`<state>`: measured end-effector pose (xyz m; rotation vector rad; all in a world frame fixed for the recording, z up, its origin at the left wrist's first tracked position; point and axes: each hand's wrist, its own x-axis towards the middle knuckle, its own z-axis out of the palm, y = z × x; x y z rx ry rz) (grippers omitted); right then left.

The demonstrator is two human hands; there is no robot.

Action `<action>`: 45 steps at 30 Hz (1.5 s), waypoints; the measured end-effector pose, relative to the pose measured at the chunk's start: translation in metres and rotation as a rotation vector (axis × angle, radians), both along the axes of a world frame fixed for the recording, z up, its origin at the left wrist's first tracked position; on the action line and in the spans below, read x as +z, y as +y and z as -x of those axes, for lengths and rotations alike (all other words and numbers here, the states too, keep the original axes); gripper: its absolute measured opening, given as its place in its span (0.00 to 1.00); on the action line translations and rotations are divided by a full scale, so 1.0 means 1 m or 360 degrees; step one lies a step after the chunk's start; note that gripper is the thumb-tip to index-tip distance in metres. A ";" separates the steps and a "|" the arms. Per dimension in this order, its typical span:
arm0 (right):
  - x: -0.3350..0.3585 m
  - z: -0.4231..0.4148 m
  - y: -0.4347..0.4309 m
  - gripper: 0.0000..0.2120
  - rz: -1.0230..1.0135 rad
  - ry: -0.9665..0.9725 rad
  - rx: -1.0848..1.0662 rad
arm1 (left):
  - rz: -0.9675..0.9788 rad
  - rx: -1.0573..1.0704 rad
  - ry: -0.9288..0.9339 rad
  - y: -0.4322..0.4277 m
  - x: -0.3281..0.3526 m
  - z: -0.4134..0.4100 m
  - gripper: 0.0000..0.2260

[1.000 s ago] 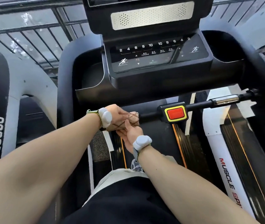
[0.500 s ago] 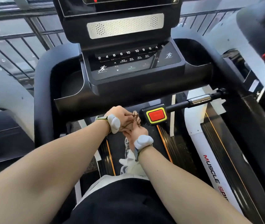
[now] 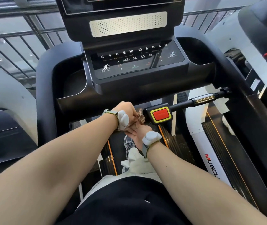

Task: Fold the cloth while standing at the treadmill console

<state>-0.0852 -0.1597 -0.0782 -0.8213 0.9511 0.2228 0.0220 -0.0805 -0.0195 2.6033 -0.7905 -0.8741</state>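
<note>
The treadmill console [image 3: 137, 62] is glossy black with white numerals and white runner icons. Above it sits a cream perforated speaker grille [image 3: 128, 24]. The stop button [image 3: 161, 115] is red, framed in yellow, on a black crossbar [image 3: 180, 105] with a chrome-and-brass grip sleeve [image 3: 202, 98]. The crumpled cloth [image 3: 140, 115] between the hands is mottled brown and beige. Both wrist sensors [image 3: 123, 120] are pale grey-white on olive-green straps. Orange lines edge the black running belt [image 3: 118, 143]. The white side rail [image 3: 210, 163] carries red and black lettering. The shirt [image 3: 126, 203] is black, and the trousers [image 3: 137, 164] are off-white.
</note>
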 end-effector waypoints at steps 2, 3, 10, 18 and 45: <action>0.003 0.000 0.003 0.18 -0.0007 0.0042 0.0095 | -0.0052 -0.0031 -0.0043 0.005 0.004 0.002 0.11; 0.002 -0.003 0.003 0.19 0.0036 0.0071 0.0141 | -0.0088 -0.0057 -0.0059 0.006 0.008 0.001 0.12; 0.014 0.001 0.030 0.21 0.0083 0.0208 0.0482 | -0.0346 -0.0135 -0.0216 0.036 0.019 0.001 0.06; 0.013 0.006 0.066 0.19 0.0063 0.0160 0.0699 | -0.0613 -0.0083 -0.0125 0.070 0.042 -0.009 0.10; 0.013 -0.003 0.169 0.14 -0.0130 0.0007 0.0491 | -0.0924 -0.0161 -0.0026 0.178 0.030 -0.001 0.03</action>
